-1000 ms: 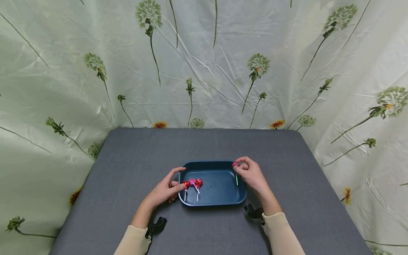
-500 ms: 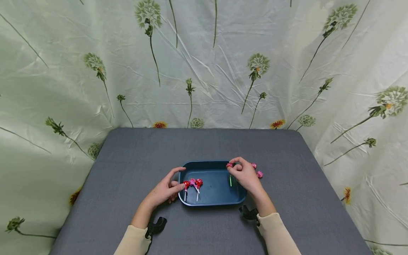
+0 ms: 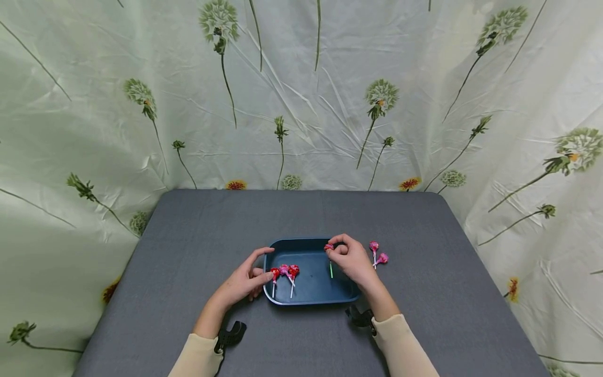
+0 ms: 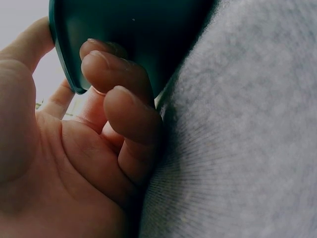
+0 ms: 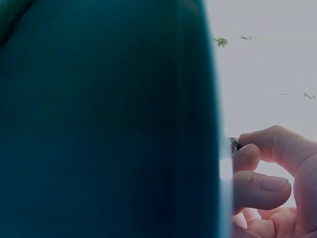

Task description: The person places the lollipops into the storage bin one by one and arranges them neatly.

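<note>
A dark blue tray point(image 3: 313, 288) lies on the table. My left hand point(image 3: 241, 283) grips its left rim, the thumb reaching over the edge; in the left wrist view several fingers curl against the outer wall of the tray point(image 4: 148, 29). Above the tray's right half, my right hand point(image 3: 353, 263) pinches a lollipop point(image 3: 329, 247) by its red-pink wrapped head, its green stick hanging down. Inside the tray, at the left, are a red lollipop point(image 3: 275, 274), a pink lollipop point(image 3: 284, 269) and another red lollipop point(image 3: 294, 270), by my left thumb. The tray wall point(image 5: 99, 124) hides most of the right wrist view.
Two pink lollipops with pale sticks lie on the table right of the tray, one farther back point(image 3: 374, 245) and one nearer point(image 3: 382, 258). Grey cloth covers the table point(image 3: 212, 225). Behind it hangs a flower-patterned curtain point(image 3: 325, 131).
My right hand has moved left over the tray with the pinched lollipop. Two lollipops on the table at the right have come into sight from behind it. My left hand stays put.
</note>
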A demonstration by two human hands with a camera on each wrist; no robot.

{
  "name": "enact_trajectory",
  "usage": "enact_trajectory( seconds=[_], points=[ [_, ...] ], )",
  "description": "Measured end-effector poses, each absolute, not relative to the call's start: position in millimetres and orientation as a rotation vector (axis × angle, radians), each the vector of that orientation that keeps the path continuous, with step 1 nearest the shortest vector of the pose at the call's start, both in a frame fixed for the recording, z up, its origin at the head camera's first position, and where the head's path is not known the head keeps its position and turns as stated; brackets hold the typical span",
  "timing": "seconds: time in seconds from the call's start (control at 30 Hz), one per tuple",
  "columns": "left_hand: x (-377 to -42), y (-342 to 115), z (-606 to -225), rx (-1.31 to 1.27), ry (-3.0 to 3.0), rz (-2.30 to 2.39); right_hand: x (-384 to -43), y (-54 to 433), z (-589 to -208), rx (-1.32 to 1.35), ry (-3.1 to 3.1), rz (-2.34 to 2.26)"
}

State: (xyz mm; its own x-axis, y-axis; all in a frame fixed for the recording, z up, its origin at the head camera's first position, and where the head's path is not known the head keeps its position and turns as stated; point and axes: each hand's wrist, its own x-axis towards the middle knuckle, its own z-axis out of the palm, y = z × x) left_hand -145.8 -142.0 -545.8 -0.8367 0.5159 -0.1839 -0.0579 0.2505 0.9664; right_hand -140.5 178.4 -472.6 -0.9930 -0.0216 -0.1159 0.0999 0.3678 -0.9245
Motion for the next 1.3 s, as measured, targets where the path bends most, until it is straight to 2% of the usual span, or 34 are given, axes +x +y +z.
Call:
enact_trajectory(
  seconds=[1.3],
  points=[
    [-145.5,-141.7,-544.5,0.391,2.045,1.636,-133.7,138.3,-500.0,0.012,2.435,-1.545]
  ],
)
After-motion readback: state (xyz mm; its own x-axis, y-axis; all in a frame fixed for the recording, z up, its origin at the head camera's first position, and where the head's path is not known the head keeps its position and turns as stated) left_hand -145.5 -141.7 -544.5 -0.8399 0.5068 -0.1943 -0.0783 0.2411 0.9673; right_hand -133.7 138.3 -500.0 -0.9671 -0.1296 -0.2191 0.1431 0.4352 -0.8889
